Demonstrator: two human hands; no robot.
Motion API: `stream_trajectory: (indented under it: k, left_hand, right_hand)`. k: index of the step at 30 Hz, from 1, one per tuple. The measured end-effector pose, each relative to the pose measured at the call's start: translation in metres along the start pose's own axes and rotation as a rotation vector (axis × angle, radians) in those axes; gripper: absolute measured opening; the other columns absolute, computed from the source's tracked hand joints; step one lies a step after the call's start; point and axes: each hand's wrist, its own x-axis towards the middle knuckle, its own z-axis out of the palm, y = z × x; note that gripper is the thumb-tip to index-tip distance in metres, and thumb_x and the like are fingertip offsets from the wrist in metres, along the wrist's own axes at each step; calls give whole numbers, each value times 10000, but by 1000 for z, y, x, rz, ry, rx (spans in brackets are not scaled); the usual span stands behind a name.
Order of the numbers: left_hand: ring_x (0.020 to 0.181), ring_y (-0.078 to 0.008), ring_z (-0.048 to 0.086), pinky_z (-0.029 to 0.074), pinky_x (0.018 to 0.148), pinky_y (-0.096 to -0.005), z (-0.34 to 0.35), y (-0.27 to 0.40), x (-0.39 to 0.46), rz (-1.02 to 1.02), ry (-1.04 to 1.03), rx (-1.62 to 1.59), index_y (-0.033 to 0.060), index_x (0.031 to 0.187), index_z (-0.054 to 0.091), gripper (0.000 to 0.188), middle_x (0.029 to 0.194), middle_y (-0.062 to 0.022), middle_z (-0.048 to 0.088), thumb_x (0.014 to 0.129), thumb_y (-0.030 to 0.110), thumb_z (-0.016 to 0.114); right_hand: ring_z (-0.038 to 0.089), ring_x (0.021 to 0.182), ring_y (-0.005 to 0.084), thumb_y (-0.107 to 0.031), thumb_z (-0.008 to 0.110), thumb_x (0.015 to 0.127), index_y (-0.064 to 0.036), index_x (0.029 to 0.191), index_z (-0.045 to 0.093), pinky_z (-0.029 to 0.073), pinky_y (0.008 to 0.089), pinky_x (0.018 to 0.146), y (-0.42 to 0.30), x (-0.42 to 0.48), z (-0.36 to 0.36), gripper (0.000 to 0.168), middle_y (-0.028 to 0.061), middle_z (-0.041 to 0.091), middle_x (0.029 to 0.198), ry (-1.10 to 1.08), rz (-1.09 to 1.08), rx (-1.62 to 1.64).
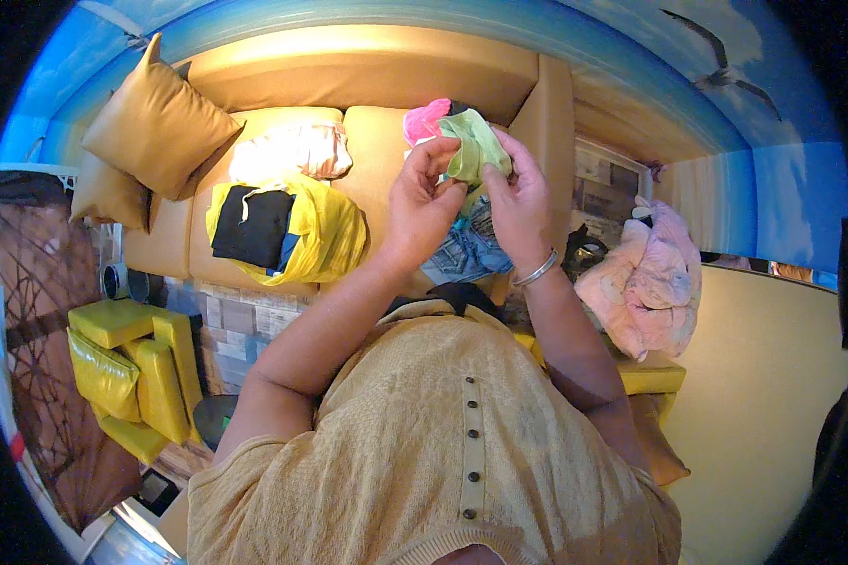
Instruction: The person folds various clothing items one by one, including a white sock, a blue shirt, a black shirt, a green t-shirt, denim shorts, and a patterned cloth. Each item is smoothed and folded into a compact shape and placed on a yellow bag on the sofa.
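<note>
Both of my hands hold a light green cloth garment (pixel 475 145) in front of me, over the right part of the sofa. My left hand (pixel 430 194) pinches its left edge between thumb and fingers. On the other side, my right hand (pixel 519 191) has its thumb on the front and its fingers behind; a metal bangle (pixel 536 268) circles that wrist. Beyond the green cloth lies a bright pink cloth (pixel 426 121) with something dark beside it. Blue denim shorts (pixel 466 251) lie below my hands, partly hidden by them.
On the tan sofa (pixel 378 141), a folded black garment (pixel 252 224) rests on a yellow bag (pixel 332 229), near a pale shiny folded cloth (pixel 293 150). Tan cushions (pixel 159 131) stand at the left end. A pink fluffy bundle (pixel 650 279) is at right, a yellow armchair (pixel 131 367) at lower left.
</note>
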Motion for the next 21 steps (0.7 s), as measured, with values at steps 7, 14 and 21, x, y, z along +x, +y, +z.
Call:
stream_trajectory:
  k: [7,14,21]
  left_hand:
    - [1118,-228,563,466,949,-307,8,10,-13,315,-103,383,32,1297,446,502,1166,-116,571,835,-156,382]
    - [1170,-278,511,429,983,-378,-7,8,-2,436,-146,607,51,1372,374,605,1279,-167,477,811,-63,571]
    - [1203,-251,484,364,1037,-367,-41,-9,15,-75,-215,482,15,1345,416,741,1288,-150,508,712,151,776]
  right_hand:
    - [607,1011,277,-107,595,866,-22,1211,557,468,338,890,-26,-7,0,357,170,623,1102,15,-133,-226]
    - [590,1031,227,-42,485,901,-23,1172,582,441,311,938,-27,-9,-12,289,114,620,1106,-6,-59,-113]
    - [587,1010,152,-40,417,883,12,1116,599,443,271,932,-50,1,-32,300,77,627,1094,-217,129,440]
